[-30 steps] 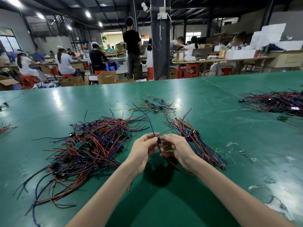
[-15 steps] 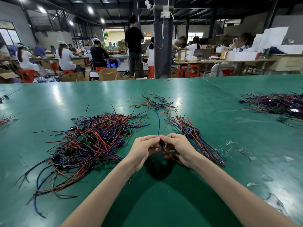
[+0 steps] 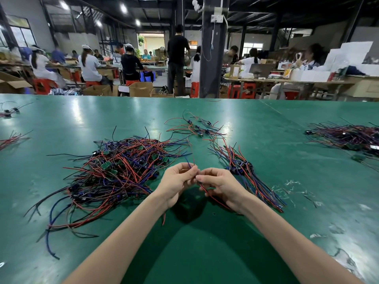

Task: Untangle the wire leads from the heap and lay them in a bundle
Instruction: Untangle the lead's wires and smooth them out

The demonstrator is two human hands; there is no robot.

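Left hand (image 3: 178,181) pinches upper end of one red-and-blue wire lead (image 3: 204,190) | right hand (image 3: 220,185) grips its lower run, above bench (image 3: 61,119) (apparently straightening it) | heap (image 3: 123,169) lies left, bundle (image 3: 246,175) just right of hands

**Left hand (image 3: 177,181) and right hand (image 3: 221,185) pinch one wire lead (image 3: 203,189)**

Both hands meet over the green table (image 3: 205,253) with fingers curled on the lead. Its thin red and blue ends stick up past the left fingertips, and a red strand trails down under the right palm. The tangled heap (image 3: 114,173) of red, blue and black leads lies just left of the hands. The straightened bundle (image 3: 252,177) lies just right. A few loose leads (image 3: 196,128) sit farther back, and another pile (image 3: 348,138) lies at the far right.
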